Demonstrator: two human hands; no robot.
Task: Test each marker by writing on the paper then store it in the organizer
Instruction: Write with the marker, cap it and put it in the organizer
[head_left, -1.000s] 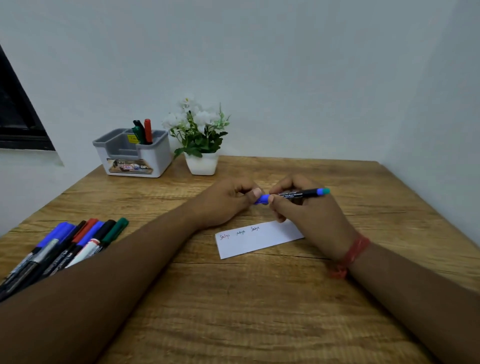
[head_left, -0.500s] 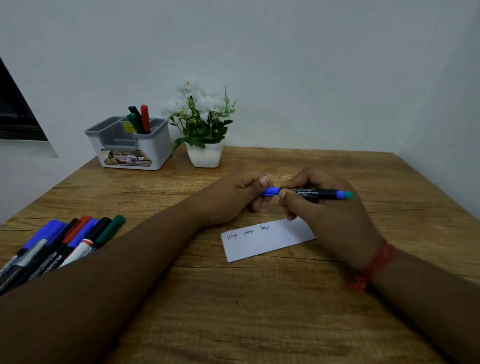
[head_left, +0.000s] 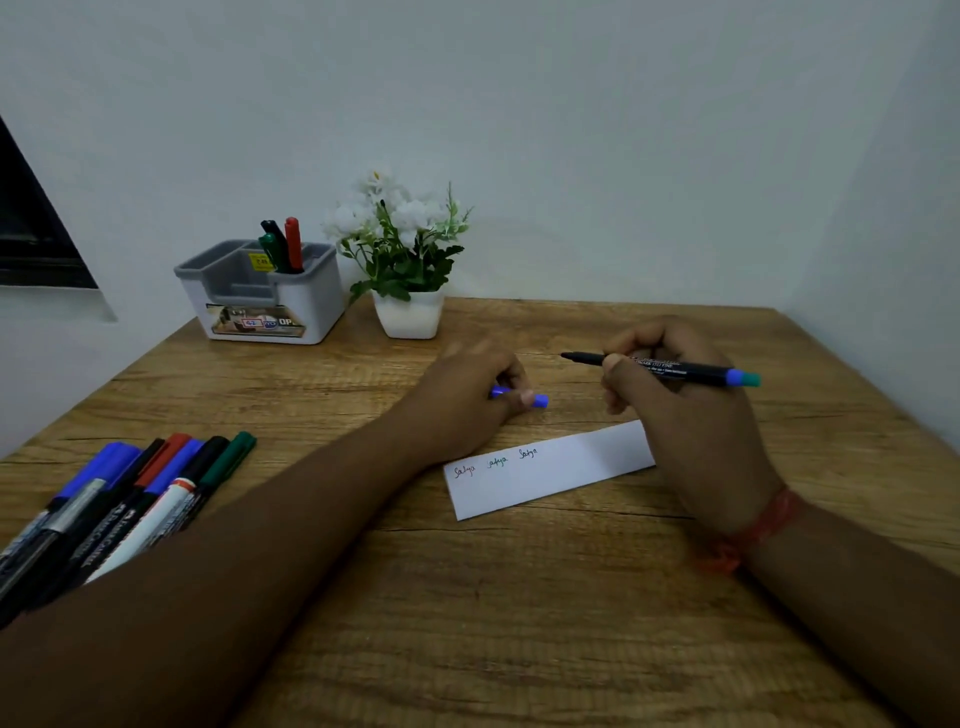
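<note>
My right hand (head_left: 680, 410) grips the uncapped marker (head_left: 660, 368) above the paper (head_left: 550, 470); my left hand (head_left: 467, 400), beside the paper, pinches its blue cap (head_left: 519, 397).

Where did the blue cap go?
In the head view the blue cap is pinched in the left hand, low over the table just beyond the paper, left of the uncapped marker.
</note>
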